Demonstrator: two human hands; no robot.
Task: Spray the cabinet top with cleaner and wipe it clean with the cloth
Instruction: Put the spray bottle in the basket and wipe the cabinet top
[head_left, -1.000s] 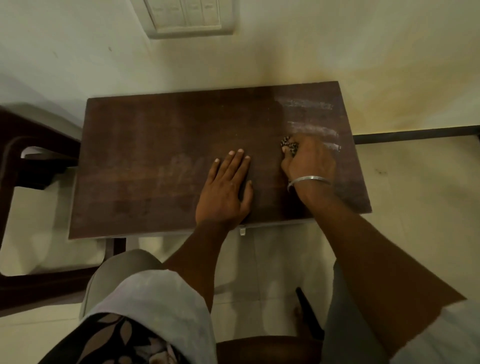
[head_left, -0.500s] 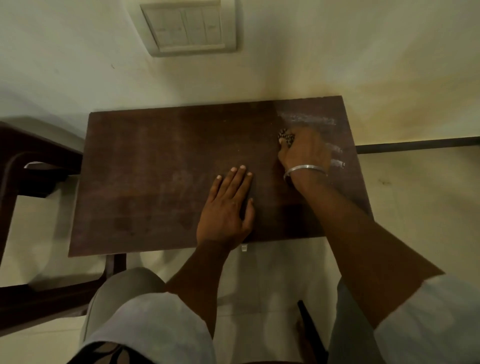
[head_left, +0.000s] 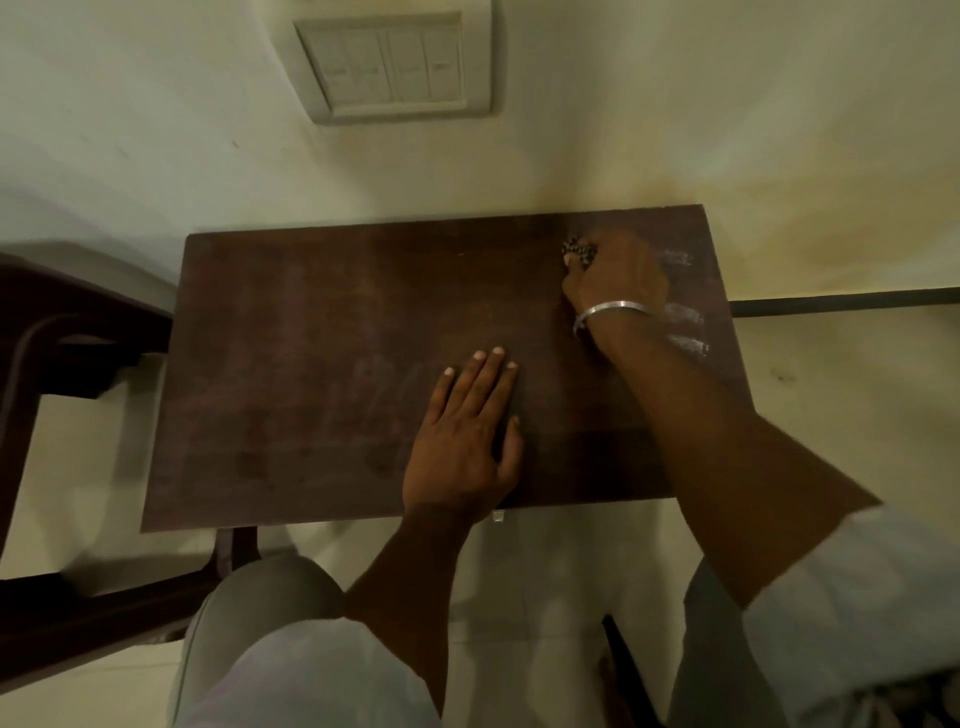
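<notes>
Evidently the wiping was under way and not finished. The right hand (head_left: 618, 275), a silver bangle (head_left: 613, 310) at its wrist, sat in the upper right of the frame near the far edge of the dark brown rectangular wooden cabinet top (head_left: 337, 364). Its fingers curled round a small, bunched, dark speckled cloth (head_left: 579, 253) and pressed it onto the wood; only a bit of the cloth showed past the knuckles. The left hand (head_left: 462, 441) lay flat on the cabinet top low in the middle of the frame, close to the near edge. Its fingers were straight and together and held nothing, and by the look of it the hand was steadying the piece.

Whitish streaks (head_left: 683, 314) lay on the wood just right of the right hand and wrist, toward the right edge; I judged these to be cleaner or loosened dust not yet wiped off. Fainter pale smears showed in the middle, left of the left hand. The left half of the top looked darker and more even, though the dim light made it hard to say whether it was clean. No spray bottle was in view, so the spraying seemed done. What was left, as I read it, was to pass the cloth over the streaked right edge and the middle smears.
</notes>
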